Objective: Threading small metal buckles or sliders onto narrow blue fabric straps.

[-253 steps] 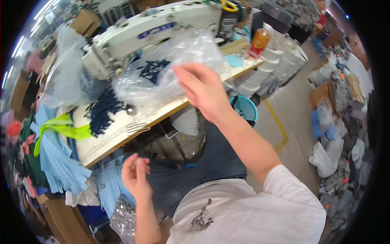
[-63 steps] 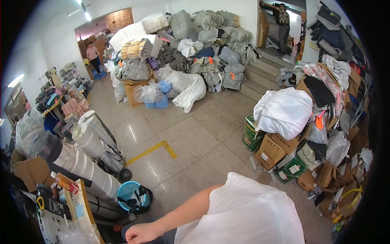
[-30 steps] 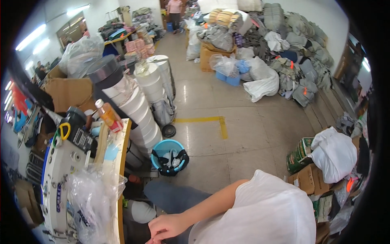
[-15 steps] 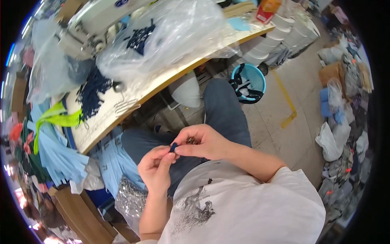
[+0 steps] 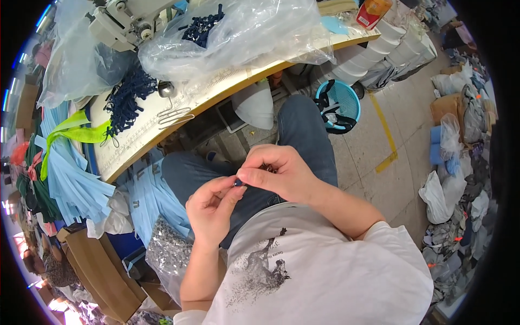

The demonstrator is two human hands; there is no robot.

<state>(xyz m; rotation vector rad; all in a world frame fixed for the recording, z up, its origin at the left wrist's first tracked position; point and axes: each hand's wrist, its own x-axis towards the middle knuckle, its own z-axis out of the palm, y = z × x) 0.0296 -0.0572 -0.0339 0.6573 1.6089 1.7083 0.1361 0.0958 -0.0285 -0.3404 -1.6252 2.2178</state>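
Both hands, left hand [image 5: 212,210] and right hand [image 5: 277,172], pinched together on a small dark blue piece [image 5: 237,183]; a clear plastic bag [image 5: 238,33] of dark blue pieces lay on the counter [image 5: 179,114].

We see a big clear plastic bag [image 5: 238,32] on the table, an orange box [image 5: 374,12] far right, and a shiny bag [image 5: 170,257] by our knee.

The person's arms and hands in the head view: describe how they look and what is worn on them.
Both hands are bare: the left hand and the right hand wear no gloves, and no rings or watch show. Both forearms are uncovered. The right arm runs up into the short sleeve of a white T-shirt with a dark grey print on the chest. The left arm stays bare down to the picture's lower edge.
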